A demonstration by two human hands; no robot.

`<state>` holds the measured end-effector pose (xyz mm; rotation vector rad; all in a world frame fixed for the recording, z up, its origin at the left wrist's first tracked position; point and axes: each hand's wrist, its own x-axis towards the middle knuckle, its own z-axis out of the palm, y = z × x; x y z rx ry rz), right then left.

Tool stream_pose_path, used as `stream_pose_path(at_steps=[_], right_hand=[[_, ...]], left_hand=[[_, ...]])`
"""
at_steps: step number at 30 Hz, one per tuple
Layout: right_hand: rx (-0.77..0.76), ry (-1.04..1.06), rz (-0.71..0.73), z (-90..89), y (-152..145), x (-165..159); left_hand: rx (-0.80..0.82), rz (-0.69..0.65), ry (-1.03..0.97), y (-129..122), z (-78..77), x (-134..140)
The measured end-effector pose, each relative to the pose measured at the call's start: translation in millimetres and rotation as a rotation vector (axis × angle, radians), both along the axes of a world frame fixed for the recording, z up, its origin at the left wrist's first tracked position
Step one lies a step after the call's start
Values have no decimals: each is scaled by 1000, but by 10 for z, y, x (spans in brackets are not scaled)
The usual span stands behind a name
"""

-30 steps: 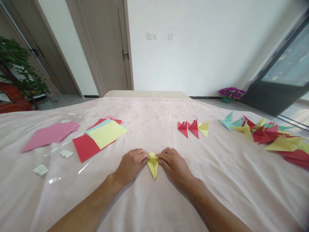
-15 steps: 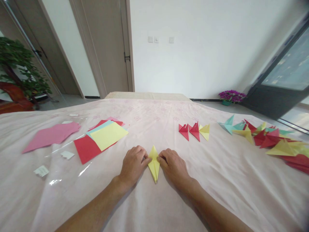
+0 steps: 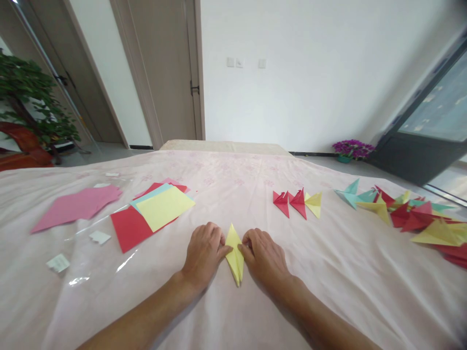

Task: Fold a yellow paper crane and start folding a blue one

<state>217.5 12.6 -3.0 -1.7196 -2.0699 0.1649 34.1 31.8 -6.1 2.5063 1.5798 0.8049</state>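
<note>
A yellow folded paper, shaped like a long narrow diamond, lies on the cloth between my hands, its lower end split into two points. My left hand has its fingers curled and pinches the paper's left edge with the thumb. From the other side, my right hand grips the right edge, its thumb pressed on the paper and its fingers bent. The fingertips under the edges are partly hidden.
Left of my hands lie loose yellow and red sheets and a pink stack on clear plastic. To the right stand two red paper cranes and a yellow one. Farther right is a pile of coloured cranes.
The view has shifted slightly. The yellow paper has turned a little, its lower points swinging right and showing a wider split. Both hands keep their hold on its edges.
</note>
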Motion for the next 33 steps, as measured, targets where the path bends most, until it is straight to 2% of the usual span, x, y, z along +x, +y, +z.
stream_pose_path(at_steps=[8, 13, 18, 24, 33], right_hand=[[65, -114, 126, -23, 22, 25], [141, -190, 166, -27, -8, 36], [202, -210, 188, -41, -39, 49], [114, -165, 248, -16, -9, 53], [-38, -100, 254, 73, 41, 50]], left_hand=[[179, -169, 141, -19, -91, 21], [179, -175, 237, -53, -196, -13], [118, -140, 327, -119, -166, -12], [40, -153, 431, -91, -93, 4], [-75, -134, 418, -26, -94, -5]])
